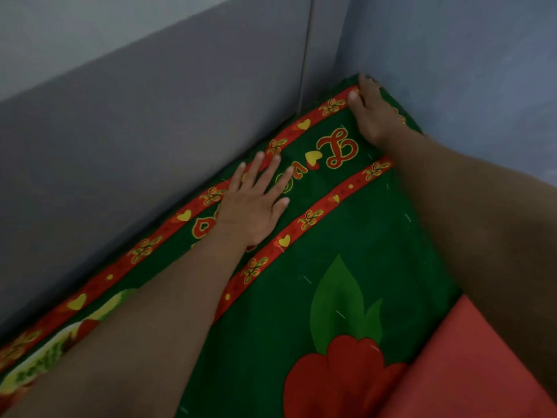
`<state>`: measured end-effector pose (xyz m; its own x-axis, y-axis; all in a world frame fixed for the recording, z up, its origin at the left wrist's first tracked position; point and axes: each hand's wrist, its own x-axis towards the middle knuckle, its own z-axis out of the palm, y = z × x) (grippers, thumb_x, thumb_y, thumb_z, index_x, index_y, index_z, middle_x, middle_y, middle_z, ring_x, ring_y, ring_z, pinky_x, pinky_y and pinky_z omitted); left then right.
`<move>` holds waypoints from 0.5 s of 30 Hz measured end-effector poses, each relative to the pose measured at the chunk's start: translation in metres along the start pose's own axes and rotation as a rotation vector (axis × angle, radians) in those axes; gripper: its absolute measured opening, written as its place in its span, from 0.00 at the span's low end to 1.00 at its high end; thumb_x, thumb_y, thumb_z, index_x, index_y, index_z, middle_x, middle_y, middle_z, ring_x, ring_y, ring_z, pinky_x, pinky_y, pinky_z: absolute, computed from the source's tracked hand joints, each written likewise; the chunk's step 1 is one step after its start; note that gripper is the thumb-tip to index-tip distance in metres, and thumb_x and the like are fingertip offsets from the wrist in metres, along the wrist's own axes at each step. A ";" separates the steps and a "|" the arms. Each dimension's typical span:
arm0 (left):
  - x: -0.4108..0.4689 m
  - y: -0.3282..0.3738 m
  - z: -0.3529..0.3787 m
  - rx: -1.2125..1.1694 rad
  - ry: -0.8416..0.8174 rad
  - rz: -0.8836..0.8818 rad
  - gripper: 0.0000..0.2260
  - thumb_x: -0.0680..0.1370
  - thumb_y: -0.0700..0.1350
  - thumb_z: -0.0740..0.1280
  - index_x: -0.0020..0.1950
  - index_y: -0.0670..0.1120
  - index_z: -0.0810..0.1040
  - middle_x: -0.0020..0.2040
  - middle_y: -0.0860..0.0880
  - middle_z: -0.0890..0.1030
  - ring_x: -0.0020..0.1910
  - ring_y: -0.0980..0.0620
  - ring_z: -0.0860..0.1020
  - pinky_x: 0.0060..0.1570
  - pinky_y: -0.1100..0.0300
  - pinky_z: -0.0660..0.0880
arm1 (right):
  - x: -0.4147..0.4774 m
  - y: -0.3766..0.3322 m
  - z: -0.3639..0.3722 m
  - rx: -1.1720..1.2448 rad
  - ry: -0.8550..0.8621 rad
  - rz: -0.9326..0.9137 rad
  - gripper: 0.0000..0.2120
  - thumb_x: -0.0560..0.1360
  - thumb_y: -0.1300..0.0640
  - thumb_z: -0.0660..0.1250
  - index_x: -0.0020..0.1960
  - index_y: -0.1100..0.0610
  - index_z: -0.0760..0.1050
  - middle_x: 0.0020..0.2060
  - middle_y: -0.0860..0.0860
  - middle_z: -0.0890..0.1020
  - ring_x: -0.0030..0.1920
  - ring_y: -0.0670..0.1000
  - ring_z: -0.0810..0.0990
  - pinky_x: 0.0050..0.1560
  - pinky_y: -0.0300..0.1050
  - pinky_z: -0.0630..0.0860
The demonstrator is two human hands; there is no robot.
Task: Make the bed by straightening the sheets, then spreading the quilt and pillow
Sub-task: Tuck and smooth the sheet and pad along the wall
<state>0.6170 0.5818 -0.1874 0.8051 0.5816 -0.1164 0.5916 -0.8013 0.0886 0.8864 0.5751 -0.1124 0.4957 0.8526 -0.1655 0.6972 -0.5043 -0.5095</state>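
Observation:
A green sheet (355, 236) with red bands, hearts and a large red flower covers the bed up to the corner of the room. My left hand (254, 203) lies flat on it with fingers spread, near the red band along the wall. My right hand (372, 114) reaches to the far corner of the bed, fingers curled over the sheet's corner edge there. Both forearms stretch across the sheet.
Grey-blue walls (150, 116) meet in a corner right behind the bed, tight against its left and far sides. A plain red cloth (470, 366) lies at the lower right, beside the green sheet.

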 end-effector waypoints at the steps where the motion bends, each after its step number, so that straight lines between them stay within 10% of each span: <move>1: 0.013 0.001 0.001 -0.004 0.021 0.011 0.25 0.80 0.59 0.35 0.75 0.55 0.31 0.78 0.49 0.36 0.76 0.46 0.33 0.75 0.45 0.40 | 0.004 0.008 0.002 -0.016 -0.063 0.048 0.29 0.82 0.41 0.45 0.79 0.50 0.42 0.79 0.53 0.45 0.78 0.55 0.44 0.76 0.58 0.43; 7: 0.054 -0.006 0.018 -0.061 0.163 -0.006 0.25 0.81 0.57 0.39 0.78 0.54 0.40 0.79 0.49 0.42 0.78 0.46 0.42 0.75 0.46 0.49 | 0.039 0.031 0.025 -0.154 -0.031 0.033 0.27 0.82 0.39 0.40 0.79 0.45 0.46 0.79 0.49 0.46 0.78 0.50 0.43 0.72 0.66 0.37; 15: 0.054 -0.007 0.022 -0.063 0.163 0.008 0.25 0.82 0.53 0.43 0.79 0.52 0.44 0.79 0.48 0.44 0.78 0.45 0.44 0.75 0.44 0.52 | 0.104 0.055 -0.001 -0.358 0.010 0.024 0.28 0.78 0.55 0.57 0.77 0.47 0.55 0.76 0.52 0.59 0.74 0.57 0.59 0.70 0.66 0.55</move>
<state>0.6555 0.6156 -0.2164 0.8027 0.5946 0.0456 0.5827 -0.7984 0.1517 0.9770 0.6357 -0.1571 0.5179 0.8394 -0.1649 0.8216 -0.5417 -0.1775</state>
